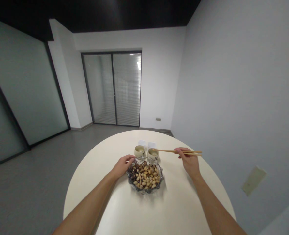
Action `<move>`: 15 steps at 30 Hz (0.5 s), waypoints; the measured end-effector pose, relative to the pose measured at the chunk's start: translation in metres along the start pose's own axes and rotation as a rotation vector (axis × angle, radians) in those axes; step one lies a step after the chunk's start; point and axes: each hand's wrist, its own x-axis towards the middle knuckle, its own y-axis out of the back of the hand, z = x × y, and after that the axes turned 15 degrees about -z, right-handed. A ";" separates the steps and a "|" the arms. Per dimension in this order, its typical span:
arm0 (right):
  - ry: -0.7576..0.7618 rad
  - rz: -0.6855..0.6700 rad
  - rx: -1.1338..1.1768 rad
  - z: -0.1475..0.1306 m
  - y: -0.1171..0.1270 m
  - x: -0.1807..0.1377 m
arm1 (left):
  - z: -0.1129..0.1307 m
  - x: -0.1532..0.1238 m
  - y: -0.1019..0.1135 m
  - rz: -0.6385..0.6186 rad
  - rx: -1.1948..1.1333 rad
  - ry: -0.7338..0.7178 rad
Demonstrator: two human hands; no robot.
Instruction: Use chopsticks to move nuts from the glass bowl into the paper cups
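A glass bowl (160, 172) of mixed pale and dark nuts sits in the middle of the round white table (178, 209). My left hand (122, 165) rests on the bowl's left rim with the fingers curled round it. My right hand (189, 160) is raised to the right of the bowl and pinches a pair of wooden chopsticks (169, 151). The chopstick tips reach left over the right one of two small cream cups (153, 154), and the other cup (139, 151) stands just behind the bowl.
Two small white packets (146, 144) lie behind the cups. The table's far edge is close beyond them. A grey wall stands to the right, a grey floor and glass sliding doors (112, 88) beyond.
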 end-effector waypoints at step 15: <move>0.002 0.029 -0.025 -0.007 0.000 -0.001 | 0.001 -0.001 0.001 0.002 -0.002 -0.002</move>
